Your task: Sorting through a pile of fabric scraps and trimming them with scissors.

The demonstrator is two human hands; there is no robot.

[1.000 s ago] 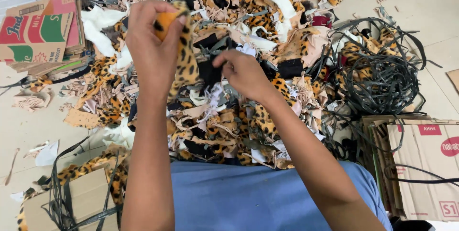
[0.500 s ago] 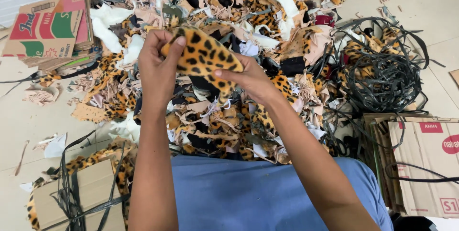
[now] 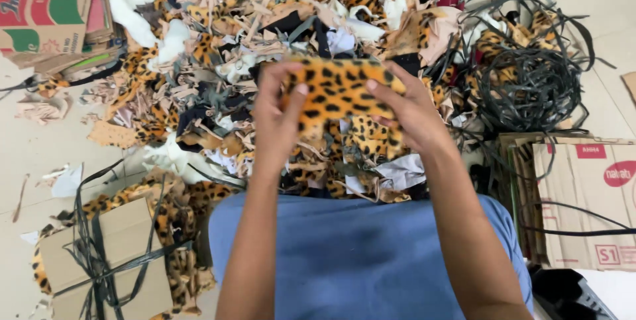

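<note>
Both my hands hold one piece of orange leopard-print plush fabric (image 3: pixel 336 89) stretched flat between them, above a big heap of fabric scraps (image 3: pixel 218 75). My left hand (image 3: pixel 278 118) grips its left end, thumb on the front. My right hand (image 3: pixel 411 111) pinches its right end. More leopard-print pieces lie directly under the held one. My blue-clad lap (image 3: pixel 351 254) fills the bottom middle.
A tangle of dark straps (image 3: pixel 530 88) lies at the right. Flattened cardboard boxes (image 3: pixel 583 194) sit at the lower right, printed cartons (image 3: pixel 50 15) at the upper left. A strapped cardboard bundle (image 3: pixel 106 260) with leopard fabric lies at the lower left on the pale tile floor (image 3: pixel 33 161).
The leopard piece, first hanging from my raised left hand, is now held by both hands and spread flat. Both hands have come lower and rightward in view.
</note>
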